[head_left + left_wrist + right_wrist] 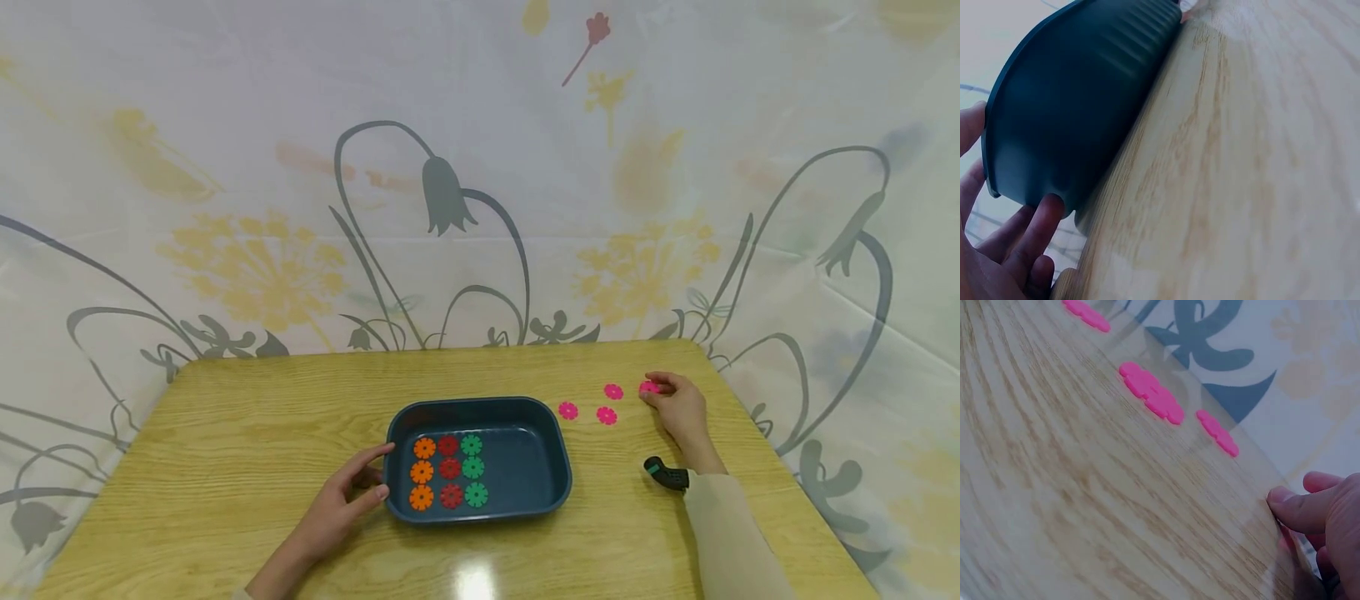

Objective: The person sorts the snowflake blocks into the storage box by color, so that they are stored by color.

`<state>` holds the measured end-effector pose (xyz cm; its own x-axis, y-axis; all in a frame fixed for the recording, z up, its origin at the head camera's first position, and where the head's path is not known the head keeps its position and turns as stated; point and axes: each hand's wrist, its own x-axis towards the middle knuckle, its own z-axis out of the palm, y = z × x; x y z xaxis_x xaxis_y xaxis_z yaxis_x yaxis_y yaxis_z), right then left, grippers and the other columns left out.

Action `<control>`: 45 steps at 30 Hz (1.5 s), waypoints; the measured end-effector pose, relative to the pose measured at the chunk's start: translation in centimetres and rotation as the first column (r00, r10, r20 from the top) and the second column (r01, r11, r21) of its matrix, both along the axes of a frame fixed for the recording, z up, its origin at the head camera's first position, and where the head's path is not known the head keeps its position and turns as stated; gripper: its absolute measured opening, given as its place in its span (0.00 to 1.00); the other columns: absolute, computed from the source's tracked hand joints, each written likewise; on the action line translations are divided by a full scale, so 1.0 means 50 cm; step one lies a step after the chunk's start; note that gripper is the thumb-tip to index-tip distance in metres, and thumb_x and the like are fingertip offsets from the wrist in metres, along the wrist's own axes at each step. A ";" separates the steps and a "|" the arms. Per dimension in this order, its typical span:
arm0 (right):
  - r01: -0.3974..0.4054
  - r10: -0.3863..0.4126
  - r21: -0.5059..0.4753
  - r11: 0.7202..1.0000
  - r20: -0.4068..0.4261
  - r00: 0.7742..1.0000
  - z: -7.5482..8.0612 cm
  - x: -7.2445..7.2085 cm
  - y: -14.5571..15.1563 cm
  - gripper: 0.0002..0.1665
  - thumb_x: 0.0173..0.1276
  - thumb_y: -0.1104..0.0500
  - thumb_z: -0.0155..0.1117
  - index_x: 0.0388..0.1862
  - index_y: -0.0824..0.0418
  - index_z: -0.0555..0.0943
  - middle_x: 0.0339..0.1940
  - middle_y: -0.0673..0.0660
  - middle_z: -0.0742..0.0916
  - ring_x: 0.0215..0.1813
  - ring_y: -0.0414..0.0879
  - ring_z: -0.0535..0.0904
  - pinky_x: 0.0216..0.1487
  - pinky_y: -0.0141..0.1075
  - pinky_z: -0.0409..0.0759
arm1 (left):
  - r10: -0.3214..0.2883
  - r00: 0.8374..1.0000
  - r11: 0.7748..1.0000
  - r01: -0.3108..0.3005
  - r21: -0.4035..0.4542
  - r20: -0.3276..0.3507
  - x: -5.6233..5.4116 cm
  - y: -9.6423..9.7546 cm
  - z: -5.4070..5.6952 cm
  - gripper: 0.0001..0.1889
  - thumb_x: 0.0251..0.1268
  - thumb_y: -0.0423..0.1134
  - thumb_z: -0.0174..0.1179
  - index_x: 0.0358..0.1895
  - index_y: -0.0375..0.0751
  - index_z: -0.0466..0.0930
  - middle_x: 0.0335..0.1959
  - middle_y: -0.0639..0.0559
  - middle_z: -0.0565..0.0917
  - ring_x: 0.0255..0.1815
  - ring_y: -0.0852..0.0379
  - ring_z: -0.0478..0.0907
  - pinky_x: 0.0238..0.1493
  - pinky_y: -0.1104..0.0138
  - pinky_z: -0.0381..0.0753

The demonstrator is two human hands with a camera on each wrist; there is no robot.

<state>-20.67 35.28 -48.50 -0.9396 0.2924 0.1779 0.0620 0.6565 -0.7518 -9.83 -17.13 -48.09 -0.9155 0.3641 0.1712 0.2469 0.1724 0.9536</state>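
Observation:
My left hand (339, 508) rests at the left end of a dark blue rectangular tray (555, 492). In the left wrist view, its fingertips (1054, 203) touch the outer wall of the tray. Inside stand three columns of notched plastic discs: orange discs (422, 472), red discs (450, 468) and green discs (473, 467). My right hand (681, 412), at the table's far right, pinches a pink notched disc (648, 387) between thumb and fingers, which partly hide it. Three more pink discs (607, 415) lie between that hand and the tray.
The wood-grain table (262, 433) ends at a pale floral-printed curtain (480, 275) behind and on the right. A black curved device with a green band (666, 474) is at the right wrist, by the cream sleeve (731, 533).

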 end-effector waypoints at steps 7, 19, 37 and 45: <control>0.012 -0.011 -0.048 0.999 0.012 1.000 -0.006 0.001 0.011 0.20 0.62 0.57 0.67 0.51 0.64 0.80 0.42 0.61 0.81 0.40 0.45 0.73 0.34 0.27 0.70 | 0.002 1.000 1.000 -0.002 -0.009 0.000 -0.001 -0.001 -0.002 0.26 0.66 0.33 0.56 0.67 0.43 0.64 0.55 0.41 0.74 0.46 0.53 0.76 0.42 0.66 0.74; -0.079 0.089 -0.304 0.949 0.017 0.996 0.001 0.007 0.038 0.26 0.65 0.55 0.63 0.58 0.68 0.75 0.36 0.48 0.79 0.37 0.37 0.73 0.36 0.22 0.73 | 0.002 1.000 1.000 -0.002 -0.012 -0.005 -0.001 -0.002 -0.005 0.25 0.66 0.33 0.56 0.67 0.43 0.65 0.53 0.42 0.75 0.45 0.53 0.76 0.42 0.66 0.74; -0.109 0.124 -0.378 0.919 0.016 0.992 0.021 0.015 0.051 0.22 0.68 0.59 0.59 0.57 0.69 0.75 0.35 0.43 0.80 0.38 0.34 0.74 0.38 0.23 0.74 | -0.008 0.999 1.000 0.007 -0.025 -0.034 -0.003 -0.003 -0.008 0.25 0.67 0.33 0.55 0.67 0.43 0.64 0.55 0.41 0.74 0.45 0.54 0.76 0.42 0.66 0.74; -0.126 0.144 -0.332 0.935 0.032 0.989 0.024 0.014 0.053 0.22 0.69 0.60 0.58 0.59 0.69 0.74 0.39 0.49 0.76 0.39 0.36 0.72 0.37 0.24 0.75 | 0.006 1.000 1.000 -0.007 -0.014 -0.030 -0.002 -0.002 -0.009 0.26 0.65 0.32 0.56 0.67 0.43 0.65 0.54 0.42 0.74 0.45 0.54 0.76 0.43 0.66 0.74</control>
<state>-19.99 37.92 -47.28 -0.9799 0.1953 0.0409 0.0368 0.3786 -0.9248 -9.94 -17.24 -48.53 -0.9125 0.3606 0.1933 0.2739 0.1877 0.9433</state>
